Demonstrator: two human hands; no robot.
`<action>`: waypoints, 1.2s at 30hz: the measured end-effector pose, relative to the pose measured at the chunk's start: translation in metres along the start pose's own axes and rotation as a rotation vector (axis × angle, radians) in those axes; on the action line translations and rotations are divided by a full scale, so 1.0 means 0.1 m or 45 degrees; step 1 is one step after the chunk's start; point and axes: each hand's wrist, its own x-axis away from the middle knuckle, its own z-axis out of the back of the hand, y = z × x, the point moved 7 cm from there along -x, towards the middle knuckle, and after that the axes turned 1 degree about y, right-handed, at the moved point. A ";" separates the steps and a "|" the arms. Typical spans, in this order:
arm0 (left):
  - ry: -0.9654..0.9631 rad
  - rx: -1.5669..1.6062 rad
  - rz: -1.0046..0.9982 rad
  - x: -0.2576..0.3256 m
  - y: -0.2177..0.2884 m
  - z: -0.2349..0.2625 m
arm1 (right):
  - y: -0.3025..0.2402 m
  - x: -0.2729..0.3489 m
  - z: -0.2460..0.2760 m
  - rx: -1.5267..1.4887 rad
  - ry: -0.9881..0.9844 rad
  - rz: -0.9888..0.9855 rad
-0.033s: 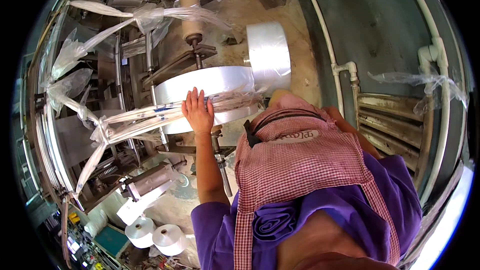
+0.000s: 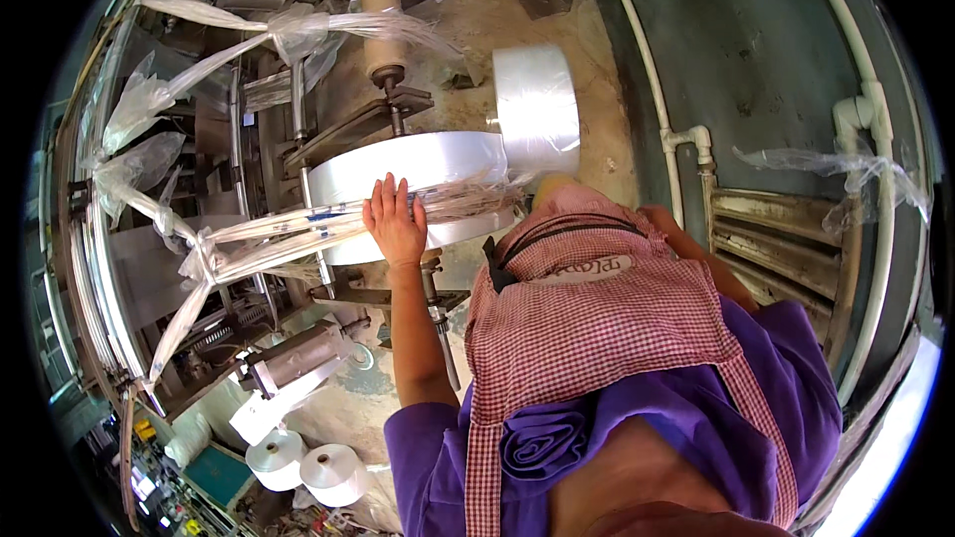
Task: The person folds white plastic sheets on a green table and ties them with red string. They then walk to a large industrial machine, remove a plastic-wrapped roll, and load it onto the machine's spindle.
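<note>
My left hand [image 2: 397, 226] lies flat on gathered strands of clear plastic film, fingers stretched out and pointing away from me. Under it is a large white roll of film [image 2: 408, 154], mounted on a metal shaft. The bunched film [image 2: 284, 227] runs from a knot at the left across the roll, and its loose end reaches toward my apron. My right forearm [image 2: 711, 264] passes behind the checked apron [image 2: 597, 318]; the fingers of that hand are hidden.
Another white roll [image 2: 537, 104] stands beyond the mounted one. A brown cardboard core [image 2: 382, 30] sits on the shaft. Machine rods and tied film [image 2: 149, 104] fill the left. Two white rolls [image 2: 333, 474] rest at the lower left. Pipes [image 2: 657, 89] and a slatted frame [image 2: 776, 239] line the right wall.
Almost nothing differs. My left hand stays on the film, and the view has shifted very slightly.
</note>
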 end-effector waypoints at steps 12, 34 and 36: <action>-0.008 0.006 0.063 0.00 0.03 0.03 | -0.65 -0.81 0.57 0.033 -0.017 -0.081; -0.030 -0.042 0.063 -0.05 0.08 0.03 | -0.32 -0.67 0.31 0.061 -0.399 -0.280; -0.032 -0.049 0.061 -0.05 0.08 0.02 | -0.34 -0.69 0.31 0.036 -0.341 -0.218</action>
